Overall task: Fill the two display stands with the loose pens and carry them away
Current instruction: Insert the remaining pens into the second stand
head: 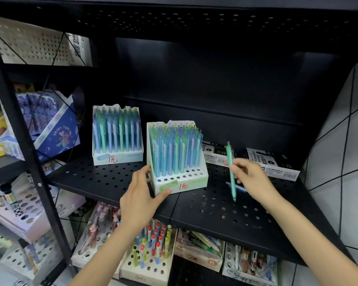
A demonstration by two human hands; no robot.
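Observation:
Two white cardboard display stands hold blue and green pens on a black perforated shelf [103, 182]. The far stand [117, 137] at the left looks full. The near stand [177, 159] has several bare holes in its front rows. My left hand [142, 197] grips the near stand's lower left corner, thumb under its front edge. My right hand [250, 178] pinches a green pen [230, 172] held nearly upright, tip down, to the right of that stand. A blue pen [236, 186] lies loose on the shelf behind it.
Two black-and-white marker boxes [271, 164] lie at the shelf's back right. Below the shelf stand several holed pen racks [151, 259] and boxes. A blue cartoon box [56, 131] sits on the left rack behind a black post [21, 129]. A tiled wall is at right.

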